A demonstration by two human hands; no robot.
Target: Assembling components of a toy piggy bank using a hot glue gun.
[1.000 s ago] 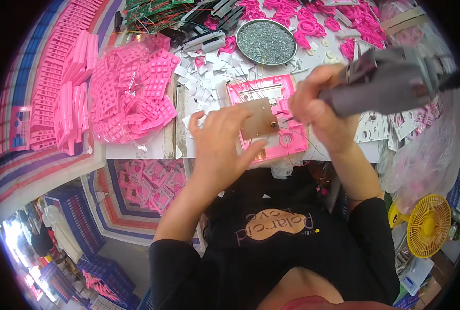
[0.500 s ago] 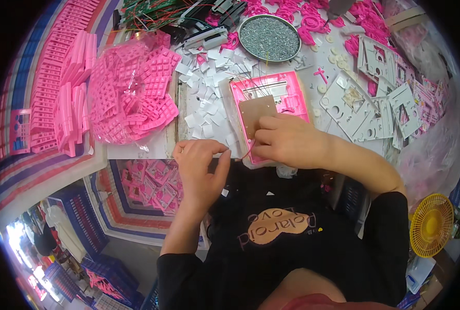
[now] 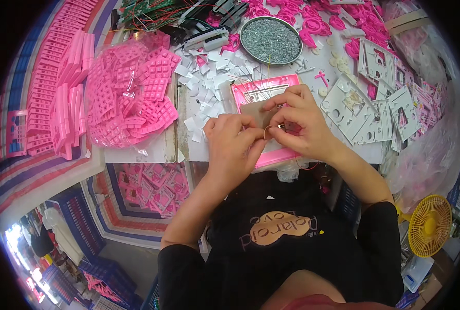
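Copper-toned thin wire (image 3: 265,133), above the pink housing (image 3: 275,158), is pinched by closed fingertips of the right hand (image 3: 303,126), left hand (image 3: 231,147) nearly closed, hold unclear; judged light, springy, fragile, best gripped near its end.

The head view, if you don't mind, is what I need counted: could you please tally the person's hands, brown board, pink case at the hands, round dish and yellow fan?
Left hand and right hand: 2
Brown board: 1
Pink case at the hands: 1
Round dish: 1
Yellow fan: 1
Total: 6
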